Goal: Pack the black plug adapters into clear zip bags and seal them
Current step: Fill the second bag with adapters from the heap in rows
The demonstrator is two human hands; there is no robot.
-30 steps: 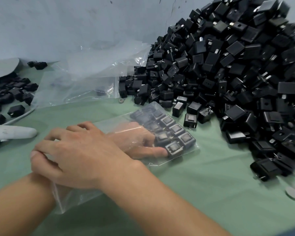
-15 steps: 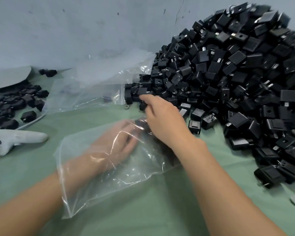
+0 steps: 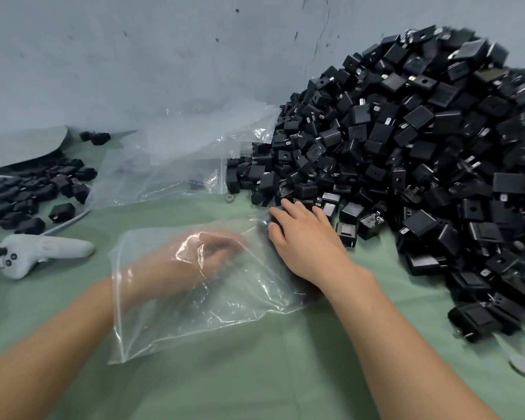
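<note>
Right hand (image 3: 306,241) now flatter, seemingly splayed

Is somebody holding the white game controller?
No, the white controller lies untouched on the green cloth; the left hand is inside the clear bag, the right hand at the adapter pile.

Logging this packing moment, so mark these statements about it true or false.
1. The left hand is inside the bag. True.
2. The controller lies left of the bag. True.
3. The right hand rests on the controller. False: it touches the foot of the pile.
4. The bag is sealed. False: its mouth is open, with the left hand reaching in.
5. The pile lies right of the bag. True.
</note>
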